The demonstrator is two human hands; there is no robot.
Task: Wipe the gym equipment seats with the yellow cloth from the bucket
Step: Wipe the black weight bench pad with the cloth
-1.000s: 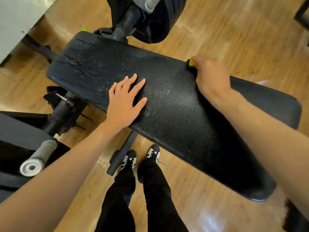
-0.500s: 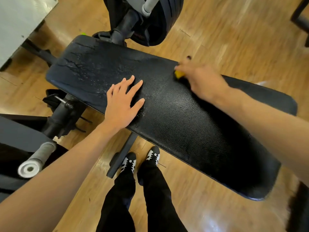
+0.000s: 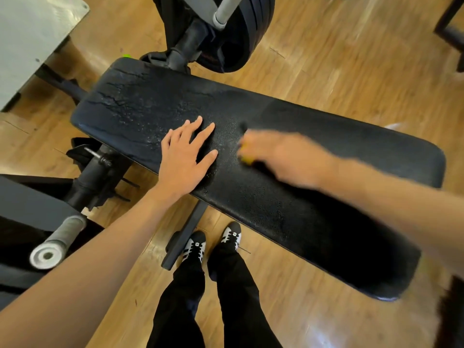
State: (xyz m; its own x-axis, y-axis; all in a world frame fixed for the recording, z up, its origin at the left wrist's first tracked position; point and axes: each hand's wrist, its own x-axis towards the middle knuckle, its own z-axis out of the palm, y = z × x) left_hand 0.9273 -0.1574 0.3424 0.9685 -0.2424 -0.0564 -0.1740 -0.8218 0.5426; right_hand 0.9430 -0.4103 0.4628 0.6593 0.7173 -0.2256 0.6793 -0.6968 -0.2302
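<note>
Left hand point(image 3: 184, 159) flat on seat point(image 3: 301, 209) near yellow cloth point(image 3: 247, 160); weight plates point(image 3: 241, 33) behind

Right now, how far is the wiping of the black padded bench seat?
Done, apparently: the darker right half of the black padded bench seat. In hand: the right hand, blurred, holds the yellow cloth mid-seat. Left: the cracked end beyond the flat left hand.

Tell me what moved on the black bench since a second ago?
The right hand, holding the yellow cloth, swept from the far edge of the bench pad across it toward the person, ending beside the left hand. It is blurred, so mid-swipe. The left hand stayed flat on the pad.
</note>
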